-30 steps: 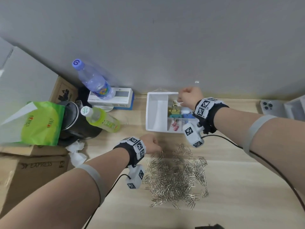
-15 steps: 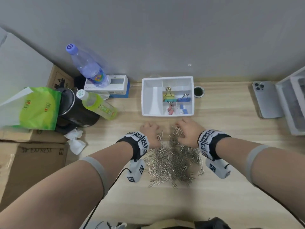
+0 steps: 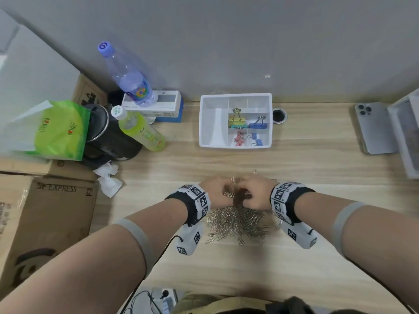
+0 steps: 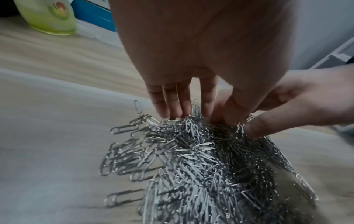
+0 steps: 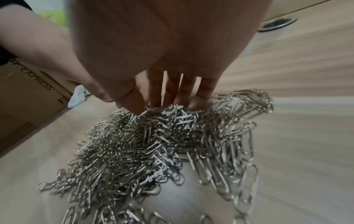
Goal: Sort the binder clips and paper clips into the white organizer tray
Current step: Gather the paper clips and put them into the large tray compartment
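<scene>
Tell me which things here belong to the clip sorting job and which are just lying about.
Job: paper clip pile, white organizer tray, binder clips, left hand, right hand.

Lying about: water bottle, green drink bottle, phone, crumpled tissue, cardboard box.

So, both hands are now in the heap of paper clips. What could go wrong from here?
1. The paper clips look tangled, so a lifted bunch may drag extras off and scatter them on the table.
2. The left hand and right hand only touch the heap with their fingers, so clips may slip out on the way to the white organizer tray.
</scene>
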Motion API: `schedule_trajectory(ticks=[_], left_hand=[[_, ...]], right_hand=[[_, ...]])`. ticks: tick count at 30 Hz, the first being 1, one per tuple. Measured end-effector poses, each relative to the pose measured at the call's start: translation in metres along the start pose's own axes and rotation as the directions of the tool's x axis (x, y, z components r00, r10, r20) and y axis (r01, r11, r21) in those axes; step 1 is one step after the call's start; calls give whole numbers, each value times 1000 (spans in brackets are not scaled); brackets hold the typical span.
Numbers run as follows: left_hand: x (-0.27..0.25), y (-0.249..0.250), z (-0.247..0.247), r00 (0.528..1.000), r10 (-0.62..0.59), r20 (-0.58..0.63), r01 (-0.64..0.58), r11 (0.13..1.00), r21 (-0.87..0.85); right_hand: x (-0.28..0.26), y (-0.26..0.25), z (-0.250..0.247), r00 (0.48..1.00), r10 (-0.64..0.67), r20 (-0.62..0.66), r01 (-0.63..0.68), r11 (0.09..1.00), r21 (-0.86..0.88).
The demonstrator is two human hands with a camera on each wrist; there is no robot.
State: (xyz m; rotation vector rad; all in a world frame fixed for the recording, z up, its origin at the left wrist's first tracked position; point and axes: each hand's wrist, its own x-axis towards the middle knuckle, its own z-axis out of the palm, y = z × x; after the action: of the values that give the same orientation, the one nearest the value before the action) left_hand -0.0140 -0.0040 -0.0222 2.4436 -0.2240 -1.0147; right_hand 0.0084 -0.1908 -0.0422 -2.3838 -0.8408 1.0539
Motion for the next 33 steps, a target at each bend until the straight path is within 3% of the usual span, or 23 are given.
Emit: schedule_trajectory(ticks=[3,6,10,12,14,17,23,28,31,33], left_hand=[[-6,-8,-6,994,-64,-91,61,997,-37],[-11,-26,-16,965,-213,-155,224,973,58],[-20,-41,-14,917,-379,-122,397,896,199],[-24,-38,-8,891,-443,-99,454,866,210],[-26,-31,0,890,-454,-46,455,878,145],[-22,-16,14,925,-378,33,376,926,42],[-14,1,25,967,-243,74,241,970,25],[-21,-14,11,955,-277,-111,280,960,10],[-24,-26,10,921,-349,-175,354,935,-3],[-25,-29,12,926,-337,-168,344,939,9]], right_hand=[[-11,5,-10,991,59,-120,-52,997,58],[-21,23,-23,951,191,-242,-180,981,68],[-36,43,-21,906,356,-228,-361,932,23],[-41,44,-11,895,382,-230,-385,922,37],[-42,38,0,908,351,-227,-347,936,60],[-37,23,16,940,271,-207,-250,960,123],[-31,7,22,970,175,-170,-162,983,87],[-22,14,2,921,240,-308,-243,970,30],[-13,13,-4,911,295,-288,-303,953,19],[-6,9,-2,931,268,-248,-272,962,17]])
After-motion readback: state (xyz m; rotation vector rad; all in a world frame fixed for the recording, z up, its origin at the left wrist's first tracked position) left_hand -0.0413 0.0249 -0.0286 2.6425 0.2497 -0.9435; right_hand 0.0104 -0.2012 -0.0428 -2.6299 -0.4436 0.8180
